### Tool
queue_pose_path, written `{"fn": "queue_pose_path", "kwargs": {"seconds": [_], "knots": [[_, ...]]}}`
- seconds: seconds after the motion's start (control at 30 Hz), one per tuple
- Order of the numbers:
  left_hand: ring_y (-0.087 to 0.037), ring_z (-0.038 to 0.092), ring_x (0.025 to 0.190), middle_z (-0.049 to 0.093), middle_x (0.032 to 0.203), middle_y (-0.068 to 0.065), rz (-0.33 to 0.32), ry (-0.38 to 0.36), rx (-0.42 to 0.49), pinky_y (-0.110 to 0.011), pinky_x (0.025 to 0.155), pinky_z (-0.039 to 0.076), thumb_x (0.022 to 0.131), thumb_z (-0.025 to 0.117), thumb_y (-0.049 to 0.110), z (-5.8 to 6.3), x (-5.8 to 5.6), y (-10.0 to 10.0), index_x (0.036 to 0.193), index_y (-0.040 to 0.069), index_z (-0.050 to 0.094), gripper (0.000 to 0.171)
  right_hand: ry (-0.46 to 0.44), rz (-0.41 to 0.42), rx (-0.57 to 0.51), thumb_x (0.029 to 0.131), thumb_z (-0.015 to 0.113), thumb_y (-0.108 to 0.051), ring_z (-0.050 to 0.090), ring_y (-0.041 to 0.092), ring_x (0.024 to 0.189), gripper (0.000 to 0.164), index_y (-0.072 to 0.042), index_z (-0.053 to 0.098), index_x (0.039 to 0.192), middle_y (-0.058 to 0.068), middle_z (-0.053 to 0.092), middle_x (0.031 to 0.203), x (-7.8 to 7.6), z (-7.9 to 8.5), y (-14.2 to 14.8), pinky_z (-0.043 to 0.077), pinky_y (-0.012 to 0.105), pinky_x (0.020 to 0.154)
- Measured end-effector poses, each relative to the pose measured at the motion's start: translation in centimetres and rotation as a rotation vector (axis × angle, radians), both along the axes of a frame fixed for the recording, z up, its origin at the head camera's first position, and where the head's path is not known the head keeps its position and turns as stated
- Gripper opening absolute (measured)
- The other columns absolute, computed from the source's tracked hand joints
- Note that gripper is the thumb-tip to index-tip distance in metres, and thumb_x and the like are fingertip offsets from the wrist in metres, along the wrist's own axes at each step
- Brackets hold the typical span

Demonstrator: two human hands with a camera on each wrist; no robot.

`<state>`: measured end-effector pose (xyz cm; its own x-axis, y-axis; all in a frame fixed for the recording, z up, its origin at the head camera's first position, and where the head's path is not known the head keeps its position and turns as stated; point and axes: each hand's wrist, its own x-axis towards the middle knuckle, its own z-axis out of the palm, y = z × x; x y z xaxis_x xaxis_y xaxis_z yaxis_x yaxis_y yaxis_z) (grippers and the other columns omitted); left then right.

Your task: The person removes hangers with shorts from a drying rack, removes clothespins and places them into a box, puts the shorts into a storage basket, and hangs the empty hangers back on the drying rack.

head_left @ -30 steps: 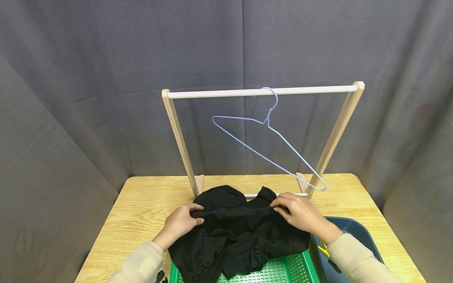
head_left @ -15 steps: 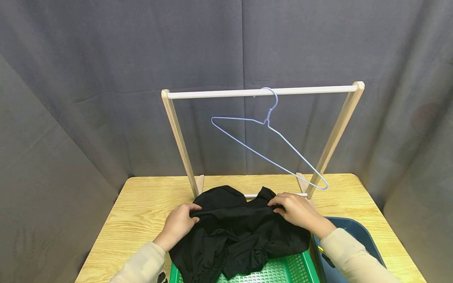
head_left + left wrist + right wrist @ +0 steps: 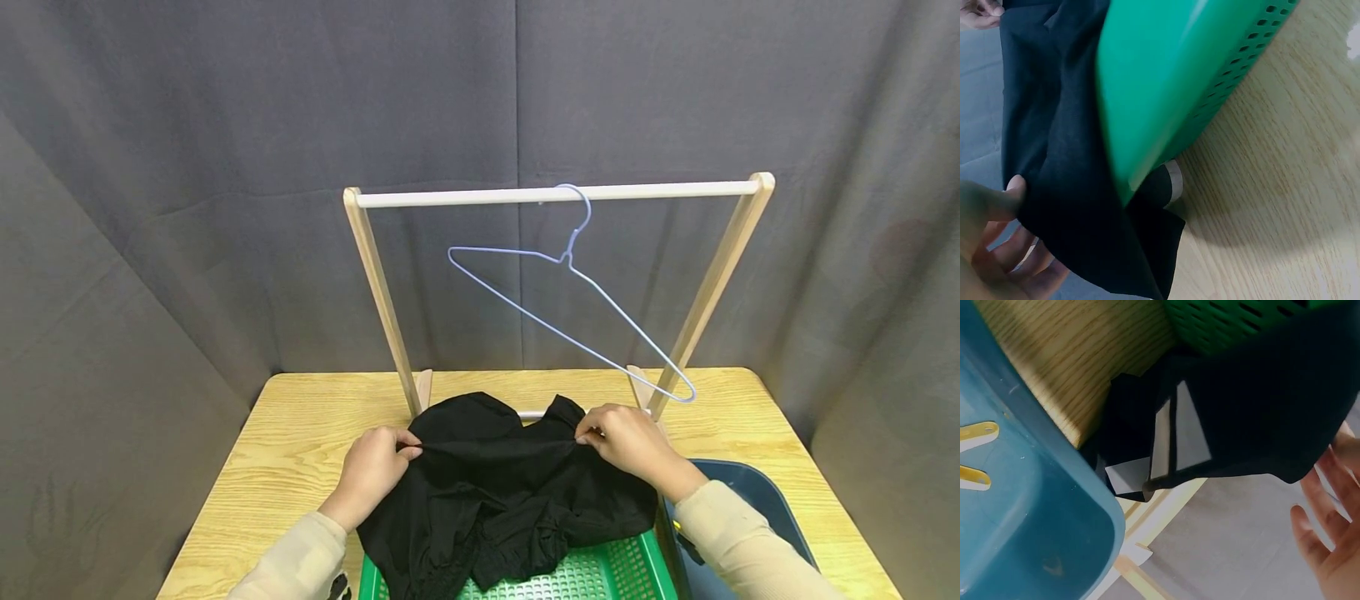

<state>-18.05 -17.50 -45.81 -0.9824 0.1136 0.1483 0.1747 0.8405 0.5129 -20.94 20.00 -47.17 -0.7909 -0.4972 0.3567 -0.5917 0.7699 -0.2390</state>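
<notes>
A black cloth garment (image 3: 510,483) lies bunched over the green basket (image 3: 660,575), its far part reaching back toward the rack's foot. My left hand (image 3: 372,471) pinches a fold at the garment's left between thumb and fingers. At the right end of that fold, my right hand (image 3: 630,446) pinches the cloth too, and the edge between them is drawn straight. In the left wrist view the garment (image 3: 1066,156) hangs over the basket's side. The right wrist view has the fingers of my right hand (image 3: 1335,512) at the cloth's edge. What kind of garment it is cannot be told.
Behind the basket stands a wooden rack (image 3: 382,300) with a white bar (image 3: 465,197); a lavender hanger (image 3: 570,258) hangs tilted from it. To the right is a dark blue bin (image 3: 750,483) holding yellow-edged pieces (image 3: 975,478). A grey curtain (image 3: 225,167) surrounds the wooden table (image 3: 292,433).
My fingers have closed on the fold at both ends, and the edge between them looks straighter. The left hand has shifted slightly left. The hanger has swung very slightly.
</notes>
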Motion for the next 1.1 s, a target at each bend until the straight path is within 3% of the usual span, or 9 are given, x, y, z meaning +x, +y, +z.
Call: {"fn": "queue_pose_path", "kwargs": {"seconds": [0.23, 0.43, 0.67, 0.77, 0.87, 0.93, 1.03, 1.1], "knots": [[-0.022, 0.068, 0.074, 0.073, 0.084, -0.001, 0.008, 0.041, 0.007, -0.037, 0.063, 0.052, 0.090, 0.072, 0.010, 0.4, 0.1, 0.0, 0.091, 0.008, 0.075, 0.004, -0.007, -0.048, 0.019, 0.086, 0.075, -0.004, 0.053, 0.006, 0.063, 0.022, -0.022, 0.064, 0.082, -0.014, 0.060, 0.075, 0.1, 0.1, -0.4, 0.045, 0.028, 0.058], [-0.016, 0.062, 0.067, 0.071, 0.082, 0.000, 0.023, 0.069, 0.053, -0.034, 0.060, 0.049, 0.091, 0.072, 0.009, 2.0, 0.9, 0.4, 0.094, 0.010, 0.073, 0.004, 0.096, -0.044, -0.026, 0.090, 0.073, -0.013, 0.059, 0.008, 0.064, 0.013, -0.019, 0.062, 0.090, -0.010, 0.065, 0.078, 0.8, 1.3, -0.7, 0.047, 0.031, 0.056], [-0.010, 0.057, 0.064, 0.068, 0.080, 0.003, 0.004, 0.138, 0.113, -0.030, 0.058, 0.046, 0.088, 0.074, 0.007, 4.8, 3.0, 1.3, 0.093, 0.013, 0.073, 0.008, 0.250, 0.057, -0.094, 0.085, 0.075, -0.013, 0.063, 0.006, 0.072, 0.016, -0.018, 0.061, 0.091, -0.013, 0.065, 0.082, 2.7, 3.5, -1.4, 0.051, 0.029, 0.058], [-0.010, 0.060, 0.069, 0.068, 0.081, 0.004, -0.031, 0.169, 0.113, -0.032, 0.062, 0.049, 0.087, 0.075, 0.006, 5.9, 4.2, 2.0, 0.094, 0.014, 0.072, 0.011, 0.288, 0.128, -0.100, 0.096, 0.064, -0.021, 0.061, 0.004, 0.071, 0.007, -0.018, 0.060, 0.091, -0.014, 0.063, 0.081, 3.8, 4.4, -2.1, 0.050, 0.025, 0.058], [-0.010, 0.063, 0.073, 0.068, 0.082, 0.007, -0.077, 0.180, 0.094, -0.033, 0.065, 0.051, 0.086, 0.076, 0.007, 6.5, 5.6, 2.8, 0.093, 0.017, 0.071, 0.013, 0.293, 0.206, -0.096, 0.101, 0.056, -0.023, 0.058, 0.003, 0.070, 0.011, -0.018, 0.058, 0.092, -0.013, 0.060, 0.080, 5.0, 5.1, -3.0, 0.048, 0.023, 0.060], [-0.008, 0.063, 0.075, 0.067, 0.084, 0.010, -0.111, 0.171, 0.078, -0.031, 0.066, 0.051, 0.086, 0.076, 0.009, 6.6, 6.5, 3.3, 0.092, 0.019, 0.069, 0.014, 0.276, 0.270, -0.099, 0.097, 0.064, -0.015, 0.056, 0.004, 0.069, 0.009, -0.016, 0.058, 0.091, -0.011, 0.059, 0.080, 5.7, 5.4, -3.6, 0.048, 0.023, 0.063], [-0.006, 0.062, 0.078, 0.066, 0.087, 0.013, -0.178, 0.139, 0.060, -0.029, 0.067, 0.050, 0.087, 0.075, 0.011, 6.4, 7.6, 3.9, 0.092, 0.021, 0.068, 0.014, 0.252, 0.343, -0.093, 0.080, 0.079, -0.001, 0.052, 0.002, 0.067, 0.029, -0.018, 0.057, 0.090, -0.012, 0.057, 0.079, 6.8, 5.6, -4.3, 0.044, 0.018, 0.062], [-0.006, 0.061, 0.081, 0.066, 0.091, 0.013, -0.232, 0.110, 0.051, -0.029, 0.068, 0.050, 0.088, 0.074, 0.011, 6.2, 8.2, 4.1, 0.093, 0.021, 0.068, 0.013, 0.245, 0.392, -0.088, 0.074, 0.082, 0.004, 0.050, 0.001, 0.065, 0.036, -0.018, 0.058, 0.089, -0.012, 0.056, 0.078, 7.3, 5.5, -4.8, 0.042, 0.015, 0.061]]}}
